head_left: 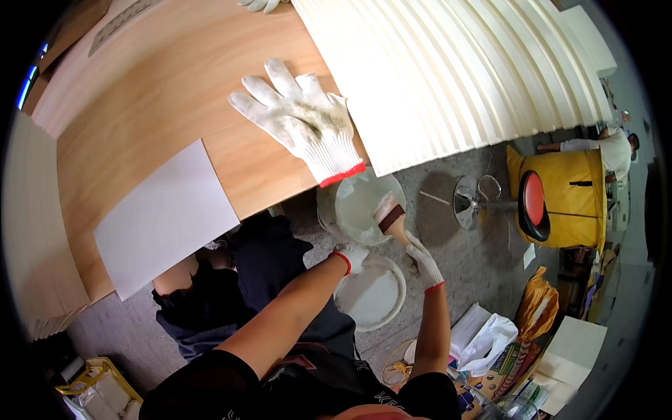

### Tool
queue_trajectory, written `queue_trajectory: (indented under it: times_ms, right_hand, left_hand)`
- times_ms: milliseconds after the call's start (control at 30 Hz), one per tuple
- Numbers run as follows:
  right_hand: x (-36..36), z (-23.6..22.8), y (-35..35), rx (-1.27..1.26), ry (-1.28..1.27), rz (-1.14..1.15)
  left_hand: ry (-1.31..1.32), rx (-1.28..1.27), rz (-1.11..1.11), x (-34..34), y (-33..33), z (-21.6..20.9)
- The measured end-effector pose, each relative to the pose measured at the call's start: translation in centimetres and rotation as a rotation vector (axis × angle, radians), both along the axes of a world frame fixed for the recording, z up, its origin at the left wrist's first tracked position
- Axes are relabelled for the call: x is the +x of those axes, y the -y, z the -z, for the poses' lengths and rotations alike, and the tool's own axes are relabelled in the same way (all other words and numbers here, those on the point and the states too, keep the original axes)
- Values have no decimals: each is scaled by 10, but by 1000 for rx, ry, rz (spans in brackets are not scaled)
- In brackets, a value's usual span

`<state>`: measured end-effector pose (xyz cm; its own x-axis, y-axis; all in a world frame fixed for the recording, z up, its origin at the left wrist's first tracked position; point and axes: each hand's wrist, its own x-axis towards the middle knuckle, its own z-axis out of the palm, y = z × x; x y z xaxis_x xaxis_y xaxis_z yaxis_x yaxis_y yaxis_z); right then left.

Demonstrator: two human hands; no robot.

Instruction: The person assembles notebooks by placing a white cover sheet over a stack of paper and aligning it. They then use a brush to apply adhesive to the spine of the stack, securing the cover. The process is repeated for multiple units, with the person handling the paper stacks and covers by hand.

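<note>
My right hand [423,264], in a white knit glove with a red cuff, is closed round the wooden handle of a wide paintbrush [392,218]. Its pale, wet-looking bristles are over the white bucket [364,185], which holds a whitish liquid. My left hand [353,257], gloved the same way, looks curled between the bucket and a round white lid [371,294]; its fingertips and anything in them are hidden. On the table above the bucket lies a soiled white glove [297,119] with a red cuff, partly past the edge.
A wooden table [168,105] carries a white sheet [168,213] and a stack of ribbed cream panels [448,70]. A red-seated stool [533,199] stands on the right near a yellow bag [577,203]. Bags and boxes [490,346] lie at lower right. Another person [616,154] is far right.
</note>
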<state>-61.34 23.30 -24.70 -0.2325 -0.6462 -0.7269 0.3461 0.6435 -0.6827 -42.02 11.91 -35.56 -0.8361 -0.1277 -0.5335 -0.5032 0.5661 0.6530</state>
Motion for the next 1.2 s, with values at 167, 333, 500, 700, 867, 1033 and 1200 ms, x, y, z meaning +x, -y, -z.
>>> queue_trajectory:
  times_ms: [167,333,500,700,867,1033,1200]
  right_hand:
    - [14,-8,-13,-100,-20,61]
    - [-20,98,35,85,-622,-333]
    - [-1,179,103,396,-1050,-864]
    - [23,203,123,434,-1059,-1031]
    - [-11,159,86,222,-788,-785]
    - [6,32,33,143,-131,-120]
    - [33,-1,-19,-145,100,89]
  left_hand:
    - [32,0,-41,4,1,-12]
    - [102,13,94,-8,-4,-12]
    - [126,-10,179,-20,-7,-11]
    - [37,4,103,-15,-2,-21]
    - [94,-69,92,-20,-1,-23]
    - [7,43,-28,-5,8,-28]
    - [6,-8,-13,-3,3,-19]
